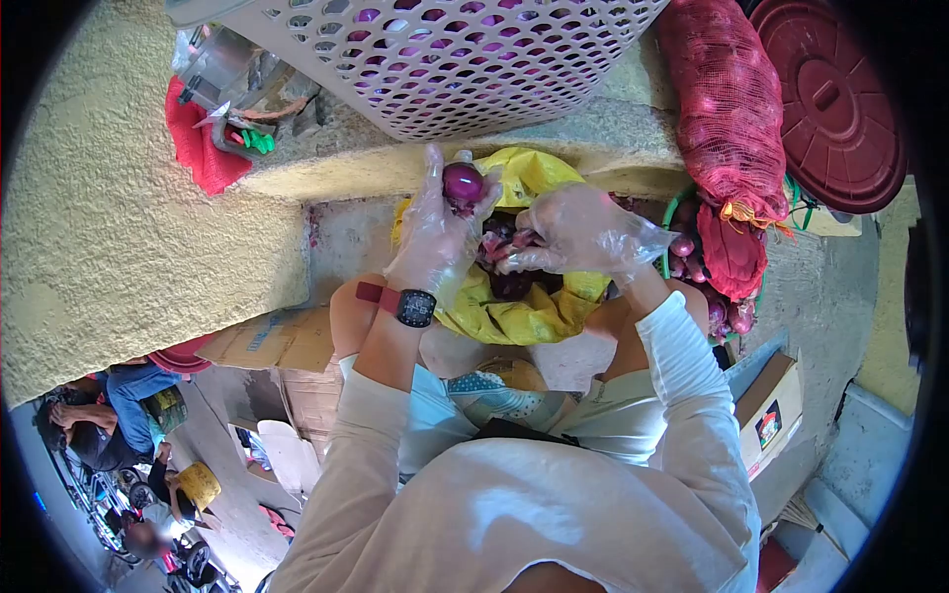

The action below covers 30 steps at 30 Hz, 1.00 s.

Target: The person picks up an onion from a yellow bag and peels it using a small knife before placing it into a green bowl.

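By crumpled yellow sack [494, 317], glossy round onion [463, 182], plastic-gloved left hand [435, 222]

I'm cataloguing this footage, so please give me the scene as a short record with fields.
Left hand: in a clear plastic glove, holding a round purple onion
Right hand: in a clear plastic glove, at reddish onion skins; grip unclear
Between knees: open yellow plastic sack
Ahead: light-grey perforated plastic basket
Ahead right: long, full red mesh sack
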Each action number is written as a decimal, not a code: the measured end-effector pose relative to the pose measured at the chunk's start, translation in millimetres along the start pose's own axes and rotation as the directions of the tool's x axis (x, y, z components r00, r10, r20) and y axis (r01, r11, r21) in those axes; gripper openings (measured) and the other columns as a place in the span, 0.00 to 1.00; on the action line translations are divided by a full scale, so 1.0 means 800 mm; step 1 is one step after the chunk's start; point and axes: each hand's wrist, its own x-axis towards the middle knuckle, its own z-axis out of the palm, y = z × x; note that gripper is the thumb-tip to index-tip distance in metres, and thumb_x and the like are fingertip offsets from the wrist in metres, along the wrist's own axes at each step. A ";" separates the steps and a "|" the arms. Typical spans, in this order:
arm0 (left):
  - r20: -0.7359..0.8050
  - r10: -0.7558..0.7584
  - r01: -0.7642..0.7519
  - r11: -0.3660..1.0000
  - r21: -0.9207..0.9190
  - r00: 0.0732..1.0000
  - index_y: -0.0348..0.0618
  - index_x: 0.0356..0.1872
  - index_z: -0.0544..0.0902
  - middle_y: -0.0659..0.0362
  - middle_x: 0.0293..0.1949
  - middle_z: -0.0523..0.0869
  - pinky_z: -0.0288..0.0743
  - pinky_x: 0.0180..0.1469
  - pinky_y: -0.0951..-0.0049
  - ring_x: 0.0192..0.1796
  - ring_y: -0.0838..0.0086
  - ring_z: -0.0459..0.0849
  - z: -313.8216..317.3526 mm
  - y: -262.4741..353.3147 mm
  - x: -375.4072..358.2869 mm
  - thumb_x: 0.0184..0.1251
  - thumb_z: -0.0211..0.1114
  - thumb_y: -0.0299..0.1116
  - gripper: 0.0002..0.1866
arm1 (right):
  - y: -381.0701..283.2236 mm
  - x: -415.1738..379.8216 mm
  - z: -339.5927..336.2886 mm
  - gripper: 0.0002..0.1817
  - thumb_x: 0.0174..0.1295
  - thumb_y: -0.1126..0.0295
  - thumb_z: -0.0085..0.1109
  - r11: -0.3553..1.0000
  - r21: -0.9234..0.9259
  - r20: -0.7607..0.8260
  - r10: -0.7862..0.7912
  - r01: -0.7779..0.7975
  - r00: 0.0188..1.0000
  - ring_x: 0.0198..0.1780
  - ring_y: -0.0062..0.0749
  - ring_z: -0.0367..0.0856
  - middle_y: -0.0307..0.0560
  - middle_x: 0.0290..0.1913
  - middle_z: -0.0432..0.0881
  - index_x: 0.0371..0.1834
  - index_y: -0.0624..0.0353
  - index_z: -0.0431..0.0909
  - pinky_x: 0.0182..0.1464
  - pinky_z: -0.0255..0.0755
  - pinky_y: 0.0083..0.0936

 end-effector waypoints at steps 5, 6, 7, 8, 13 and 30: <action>-0.128 -0.002 0.005 1.000 0.023 0.992 0.37 0.51 0.76 0.47 0.48 0.82 0.87 0.52 0.54 0.49 0.51 0.85 0.007 -0.001 0.000 0.73 0.70 0.51 0.26 | 0.009 0.003 0.022 0.37 0.61 0.31 0.61 0.994 -0.088 0.006 0.068 -0.067 0.998 0.34 0.60 0.84 0.61 0.26 0.82 0.23 0.61 0.84 0.40 0.75 0.50; -0.152 0.001 0.003 1.000 0.024 0.988 0.37 0.52 0.76 0.47 0.48 0.82 0.88 0.52 0.54 0.50 0.50 0.85 0.013 -0.001 -0.004 0.73 0.71 0.49 0.24 | 0.012 0.003 0.026 0.37 0.61 0.31 0.61 0.994 -0.088 0.006 0.068 -0.068 0.998 0.34 0.60 0.84 0.61 0.26 0.82 0.23 0.61 0.84 0.40 0.75 0.50; -0.177 0.004 0.001 1.000 0.024 0.984 0.37 0.52 0.76 0.47 0.48 0.82 0.88 0.52 0.53 0.51 0.50 0.84 0.016 -0.001 -0.006 0.74 0.71 0.47 0.23 | 0.014 0.003 0.029 0.37 0.61 0.31 0.61 0.995 -0.070 -0.011 0.066 -0.066 0.998 0.34 0.60 0.84 0.61 0.26 0.82 0.23 0.61 0.84 0.39 0.75 0.51; -0.178 0.004 0.001 1.000 0.025 0.984 0.37 0.52 0.76 0.47 0.48 0.82 0.88 0.52 0.53 0.51 0.50 0.84 0.016 -0.001 -0.007 0.74 0.71 0.47 0.23 | 0.016 0.003 0.031 0.37 0.60 0.30 0.61 0.997 -0.052 -0.029 0.063 -0.065 0.998 0.34 0.60 0.84 0.60 0.26 0.83 0.22 0.60 0.84 0.39 0.75 0.51; -0.060 0.005 -0.012 0.994 -0.107 0.998 0.35 0.55 0.75 0.43 0.51 0.82 0.83 0.63 0.44 0.58 0.47 0.83 0.023 -0.002 -0.009 0.78 0.66 0.45 0.22 | 0.009 0.003 0.009 0.36 0.59 0.30 0.62 0.995 -0.035 0.003 0.089 -0.088 0.996 0.34 0.57 0.85 0.59 0.28 0.83 0.29 0.58 0.88 0.39 0.76 0.50; 0.125 -0.250 0.237 0.965 0.110 0.960 0.33 0.56 0.82 0.52 0.42 0.89 0.85 0.25 0.77 0.28 0.79 0.85 0.032 -0.001 -0.022 0.82 0.57 0.49 0.24 | 0.004 0.006 0.009 0.33 0.49 0.39 0.77 0.944 0.206 -0.270 0.307 -0.256 0.913 0.38 0.51 0.88 0.54 0.32 0.87 0.49 0.53 0.89 0.42 0.80 0.42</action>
